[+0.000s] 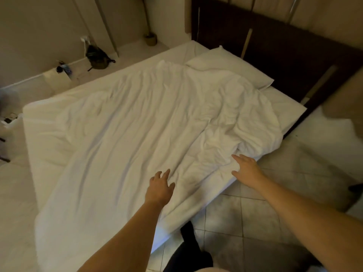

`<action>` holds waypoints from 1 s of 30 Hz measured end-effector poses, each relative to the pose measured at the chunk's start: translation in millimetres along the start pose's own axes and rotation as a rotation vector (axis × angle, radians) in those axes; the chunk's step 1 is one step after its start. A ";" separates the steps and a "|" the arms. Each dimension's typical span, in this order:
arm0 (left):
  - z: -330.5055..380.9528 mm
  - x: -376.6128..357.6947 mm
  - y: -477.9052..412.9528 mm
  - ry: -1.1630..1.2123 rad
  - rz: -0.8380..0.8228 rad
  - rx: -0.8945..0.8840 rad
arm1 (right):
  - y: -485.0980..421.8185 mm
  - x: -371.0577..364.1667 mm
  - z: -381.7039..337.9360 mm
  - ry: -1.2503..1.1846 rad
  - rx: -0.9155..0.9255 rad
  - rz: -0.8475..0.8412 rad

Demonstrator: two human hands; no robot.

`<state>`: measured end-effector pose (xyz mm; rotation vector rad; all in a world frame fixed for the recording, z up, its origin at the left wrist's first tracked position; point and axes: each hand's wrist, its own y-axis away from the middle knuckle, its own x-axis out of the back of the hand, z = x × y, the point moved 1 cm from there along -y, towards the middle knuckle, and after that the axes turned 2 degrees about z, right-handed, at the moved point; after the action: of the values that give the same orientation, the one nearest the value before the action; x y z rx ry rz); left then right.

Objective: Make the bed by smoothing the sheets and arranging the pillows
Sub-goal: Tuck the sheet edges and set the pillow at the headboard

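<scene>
A white wrinkled sheet (pixel 137 118) covers the low bed (pixel 39 146), bunched into folds near the right edge. One white pillow (pixel 229 65) lies at the head, against the dark headboard (pixel 275 48). My left hand (pixel 160 186) hovers or rests on the sheet near the bed's near edge, fingers spread and straight. Farther right, my right hand (pixel 246 169) reaches to the bunched sheet at the bed's edge with its fingers extended; it holds nothing.
Tiled floor (pixel 255 213) lies to the right of the bed, where my dark-clad leg (pixel 188 250) stands. A dark bag (pixel 98 56) and a wall socket with a cable sit beyond the far side. A small pot (pixel 151 39) stands by the wall.
</scene>
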<state>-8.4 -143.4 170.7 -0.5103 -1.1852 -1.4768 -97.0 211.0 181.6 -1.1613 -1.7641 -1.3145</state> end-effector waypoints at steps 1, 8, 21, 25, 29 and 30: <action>8.5 -2.3 -12.4 -0.007 -0.012 -0.006 | -5.2 3.7 7.2 -0.007 -0.012 0.009; 75.7 -23.8 -106.1 -0.041 -0.080 -0.078 | -60.3 30.0 62.2 -0.046 -0.119 0.006; 206.6 -30.2 -225.4 -0.103 -0.151 -0.182 | -146.4 102.0 148.9 -0.087 -0.267 0.041; 245.2 -38.7 -252.1 -0.102 -0.129 -0.159 | -175.5 126.2 187.0 -0.087 -0.243 0.001; 290.6 -56.4 -265.7 -0.053 -0.056 -0.092 | -211.1 155.9 235.3 -0.051 -0.186 -0.024; 302.3 -63.0 -265.5 -0.039 -0.043 -0.077 | -219.5 163.9 247.7 -0.049 -0.173 -0.024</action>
<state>-320.1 116.6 137.1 -0.5713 -1.1800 -1.5597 -361.2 468.7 167.1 -1.2787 -1.7313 -1.4886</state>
